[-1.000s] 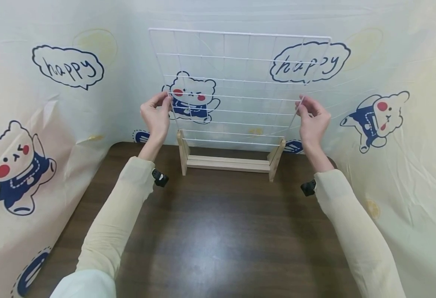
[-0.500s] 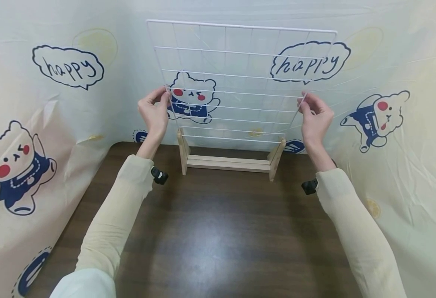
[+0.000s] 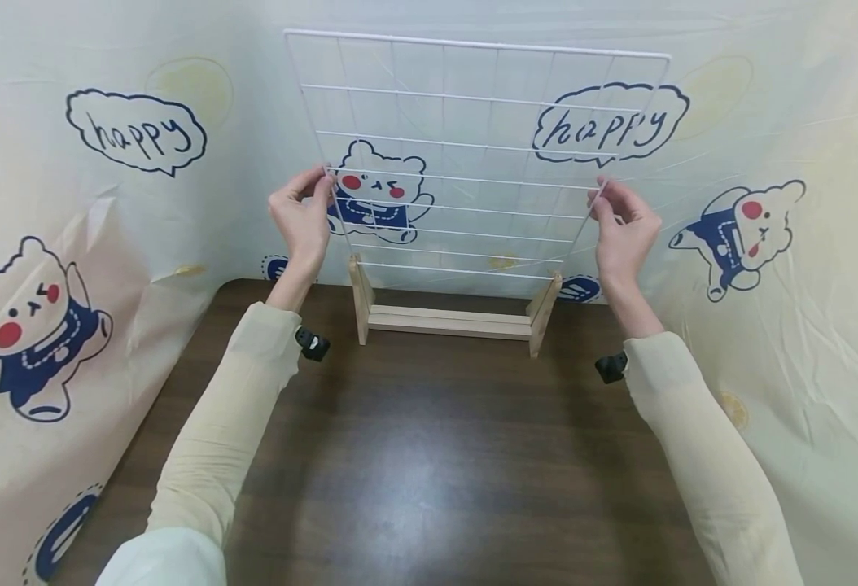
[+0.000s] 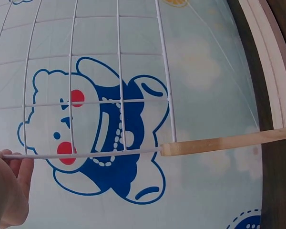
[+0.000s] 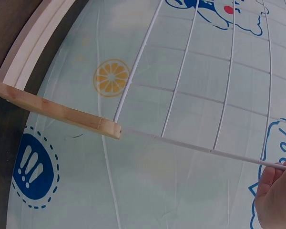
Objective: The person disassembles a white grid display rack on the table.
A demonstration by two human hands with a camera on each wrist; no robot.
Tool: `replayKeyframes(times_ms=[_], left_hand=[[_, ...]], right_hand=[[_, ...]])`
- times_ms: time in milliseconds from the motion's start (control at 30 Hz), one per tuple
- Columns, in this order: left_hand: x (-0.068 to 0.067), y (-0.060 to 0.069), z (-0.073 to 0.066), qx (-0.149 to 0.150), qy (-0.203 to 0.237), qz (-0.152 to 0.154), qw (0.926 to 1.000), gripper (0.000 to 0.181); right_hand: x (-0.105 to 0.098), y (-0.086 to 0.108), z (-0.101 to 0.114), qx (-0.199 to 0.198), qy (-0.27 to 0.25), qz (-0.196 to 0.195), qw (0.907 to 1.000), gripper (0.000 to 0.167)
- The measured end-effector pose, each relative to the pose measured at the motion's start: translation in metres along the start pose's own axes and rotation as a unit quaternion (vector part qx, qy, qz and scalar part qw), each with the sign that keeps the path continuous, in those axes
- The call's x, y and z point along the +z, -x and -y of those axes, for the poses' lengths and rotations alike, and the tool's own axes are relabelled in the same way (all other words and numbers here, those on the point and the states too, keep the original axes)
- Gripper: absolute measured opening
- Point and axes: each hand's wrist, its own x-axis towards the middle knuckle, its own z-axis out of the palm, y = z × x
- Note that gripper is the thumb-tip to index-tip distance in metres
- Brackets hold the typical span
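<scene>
Atop a wooden stand, white wire grid pointing upward — long axis unclear, hands pinching its sides

The head camera looks forward and down from up high, farthest back, and sees both hands, with the counter down at 6 o'clock. The left wrist camera and right wrist camera look from much nearer, turned sideways, with the hands at 8 and 4 o'clock. All three views share some of the white wire rack and wooden stand.
</scene>
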Motion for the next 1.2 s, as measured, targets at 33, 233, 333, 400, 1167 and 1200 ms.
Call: replayKeyframes(times_ms=[33,233,333,400,1167,1200], left_hand=[[0.000,0.000,-0.001,0.001,0.001,0.000,1.0000,0.019],[-0.001,0.000,-0.005,0.004,0.006,-0.005,1.0000,0.019],[-0.001,0.001,-0.007,0.008,0.008,-0.008,0.9999,0.020],[-0.001,0.001,-0.009,0.009,0.011,-0.011,0.9998,0.020],[-0.008,0.013,-0.019,0.015,0.000,-0.008,0.9999,0.019],[-0.008,0.015,-0.019,0.015,-0.002,-0.005,0.9999,0.020]], right_hand=[[0.000,0.000,0.000,0.000,0.000,0.000,1.0000,0.017],[0.000,0.000,0.004,0.006,-0.013,-0.009,0.9999,0.017],[0.000,0.001,0.006,0.005,-0.012,-0.014,0.9998,0.017],[0.000,0.001,0.007,0.004,-0.012,-0.015,0.9998,0.017],[-0.008,0.010,0.009,-0.016,-0.023,-0.011,0.9995,0.018],[-0.009,0.010,0.007,-0.015,-0.023,-0.011,0.9996,0.018]])
